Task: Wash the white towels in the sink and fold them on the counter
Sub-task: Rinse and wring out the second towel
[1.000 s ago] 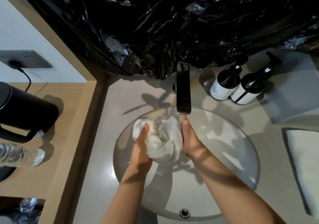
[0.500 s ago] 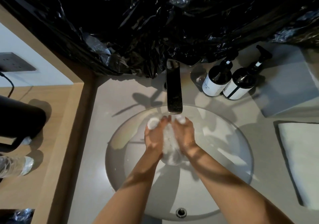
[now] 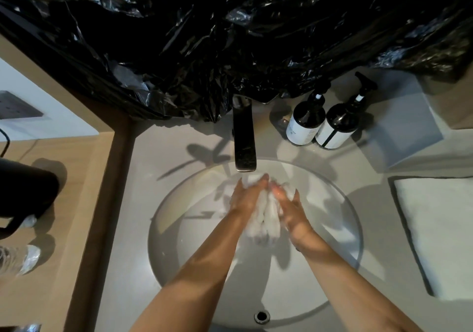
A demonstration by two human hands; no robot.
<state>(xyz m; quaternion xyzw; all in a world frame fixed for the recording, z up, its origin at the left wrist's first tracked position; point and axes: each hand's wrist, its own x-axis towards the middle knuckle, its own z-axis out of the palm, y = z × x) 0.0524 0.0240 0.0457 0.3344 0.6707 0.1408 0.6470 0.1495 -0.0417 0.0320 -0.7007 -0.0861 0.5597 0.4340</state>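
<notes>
Fingers (image 3: pixel 256 185) of both hands squeeze a wet white towel (image 3: pixel 265 216) over the sink (image 3: pixel 179 229).

Both hands press in from the sides, with the towel bunched up between them. The left hand (image 3: pixel 247 198) curls round its left side and the right hand (image 3: pixel 290 205) curls round its right side. Bits of towel poke out past the fingertips at the top, and a long lump hangs down between the wrists. Water runs from the tap (image 3: pixel 244 137) onto the top of the towel, just by the fingertips. A second towel (image 3: pixel 440 231) lies flat on the counter (image 3: pixel 143 178), well apart on the right. Two dark bottles (image 3: pixel 323 124) stand behind the sink, beside the tap.
</notes>
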